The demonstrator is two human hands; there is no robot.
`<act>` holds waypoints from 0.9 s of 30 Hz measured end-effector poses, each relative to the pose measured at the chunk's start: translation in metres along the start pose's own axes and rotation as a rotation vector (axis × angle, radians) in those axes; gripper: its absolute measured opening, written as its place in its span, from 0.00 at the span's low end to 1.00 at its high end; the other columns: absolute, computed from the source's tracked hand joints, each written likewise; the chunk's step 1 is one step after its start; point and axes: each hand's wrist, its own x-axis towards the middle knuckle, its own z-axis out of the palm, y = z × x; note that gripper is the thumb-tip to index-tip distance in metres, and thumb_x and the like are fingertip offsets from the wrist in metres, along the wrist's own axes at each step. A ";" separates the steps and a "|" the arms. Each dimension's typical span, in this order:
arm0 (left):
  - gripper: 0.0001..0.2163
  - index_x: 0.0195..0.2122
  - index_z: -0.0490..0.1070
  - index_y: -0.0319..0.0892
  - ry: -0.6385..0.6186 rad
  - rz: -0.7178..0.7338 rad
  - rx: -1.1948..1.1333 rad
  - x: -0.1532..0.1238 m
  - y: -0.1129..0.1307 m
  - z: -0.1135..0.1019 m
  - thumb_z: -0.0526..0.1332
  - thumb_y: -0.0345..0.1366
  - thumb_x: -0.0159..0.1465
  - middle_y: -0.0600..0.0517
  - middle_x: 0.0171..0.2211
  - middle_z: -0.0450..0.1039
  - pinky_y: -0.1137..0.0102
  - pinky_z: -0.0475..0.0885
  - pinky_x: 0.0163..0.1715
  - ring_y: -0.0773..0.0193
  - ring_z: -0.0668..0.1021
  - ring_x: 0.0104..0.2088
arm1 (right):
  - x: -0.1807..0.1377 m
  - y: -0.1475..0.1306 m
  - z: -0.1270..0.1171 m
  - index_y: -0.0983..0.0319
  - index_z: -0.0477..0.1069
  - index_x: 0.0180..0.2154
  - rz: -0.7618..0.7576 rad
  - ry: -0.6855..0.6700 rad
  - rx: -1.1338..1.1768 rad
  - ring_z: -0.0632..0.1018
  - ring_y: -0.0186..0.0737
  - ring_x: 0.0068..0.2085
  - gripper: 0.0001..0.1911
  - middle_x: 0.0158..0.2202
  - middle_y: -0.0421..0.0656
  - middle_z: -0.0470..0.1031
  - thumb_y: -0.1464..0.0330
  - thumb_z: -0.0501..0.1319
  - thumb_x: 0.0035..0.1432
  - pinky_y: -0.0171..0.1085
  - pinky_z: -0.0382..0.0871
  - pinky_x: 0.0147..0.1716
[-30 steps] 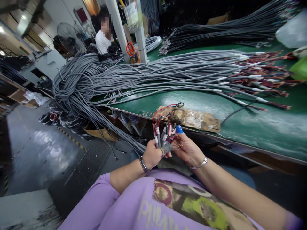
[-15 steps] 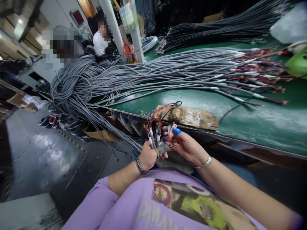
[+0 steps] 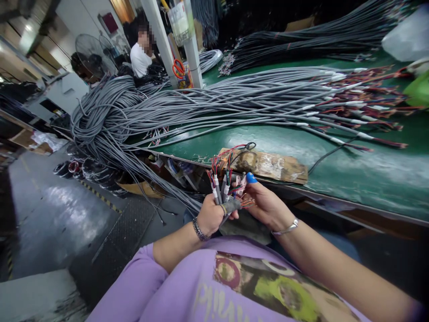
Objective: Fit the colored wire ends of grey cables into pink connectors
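Observation:
My left hand (image 3: 210, 216) is closed in a fist round a small bunch of grey cable ends (image 3: 220, 188), whose stripped coloured wires stick up above my fingers. A grey cover sits on one left fingertip. My right hand (image 3: 264, 204) is just to the right, fingers curled and pinching among the coloured wires of the same bunch. A blue cap (image 3: 251, 178) covers one right fingertip. Both hands are held in front of my chest, just short of the table's near edge.
A green table (image 3: 351, 170) carries a big pile of long grey cables (image 3: 234, 98) with coloured wire ends at the right. A taped cardboard pad (image 3: 271, 165) lies near the edge. Cables hang to the floor on the left. Another person in white (image 3: 140, 53) sits far back.
My hands have shifted slightly up and right with the cable bunch. My right fingers keep working among the wire ends. The view has swayed a little.

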 end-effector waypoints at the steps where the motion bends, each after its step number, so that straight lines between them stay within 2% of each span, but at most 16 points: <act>1: 0.20 0.17 0.69 0.37 -0.002 -0.002 0.002 0.001 0.000 0.000 0.69 0.50 0.47 0.52 0.14 0.68 0.74 0.63 0.19 0.71 0.68 0.16 | 0.000 0.000 0.000 0.60 0.73 0.28 -0.008 -0.004 -0.009 0.74 0.39 0.26 0.19 0.25 0.41 0.76 0.51 0.64 0.53 0.39 0.69 0.29; 6: 0.20 0.17 0.69 0.37 -0.015 -0.009 0.016 0.004 -0.003 0.002 0.69 0.50 0.47 0.52 0.14 0.67 0.74 0.63 0.19 0.71 0.67 0.16 | 0.001 0.002 0.002 0.60 0.73 0.31 -0.069 -0.006 -0.070 0.75 0.41 0.27 0.20 0.25 0.42 0.76 0.49 0.64 0.52 0.40 0.70 0.28; 14: 0.20 0.18 0.70 0.36 -0.019 -0.015 0.036 0.003 -0.005 0.002 0.69 0.51 0.47 0.52 0.14 0.68 0.74 0.63 0.19 0.71 0.67 0.16 | 0.000 0.004 0.005 0.60 0.73 0.34 -0.064 -0.010 -0.033 0.75 0.41 0.28 0.22 0.26 0.43 0.76 0.48 0.63 0.52 0.40 0.70 0.28; 22: 0.21 0.16 0.68 0.37 -0.025 0.011 -0.002 -0.005 -0.001 -0.002 0.70 0.50 0.47 0.52 0.14 0.67 0.74 0.62 0.19 0.71 0.67 0.16 | -0.004 0.001 -0.001 0.59 0.73 0.33 0.037 -0.037 0.013 0.74 0.37 0.25 0.23 0.27 0.41 0.75 0.46 0.59 0.54 0.39 0.70 0.29; 24: 0.20 0.17 0.69 0.36 -0.024 0.015 -0.010 -0.008 -0.002 -0.004 0.70 0.49 0.48 0.52 0.14 0.67 0.74 0.62 0.19 0.71 0.67 0.16 | -0.005 0.000 -0.002 0.59 0.74 0.33 0.066 -0.027 0.023 0.74 0.37 0.26 0.21 0.30 0.42 0.77 0.47 0.61 0.54 0.38 0.69 0.28; 27: 0.19 0.18 0.70 0.36 -0.012 0.044 -0.027 -0.010 -0.004 -0.006 0.69 0.48 0.49 0.52 0.15 0.68 0.74 0.63 0.20 0.71 0.68 0.17 | -0.006 -0.002 0.000 0.60 0.75 0.32 0.041 0.010 -0.002 0.73 0.35 0.27 0.14 0.30 0.41 0.76 0.55 0.66 0.52 0.35 0.68 0.28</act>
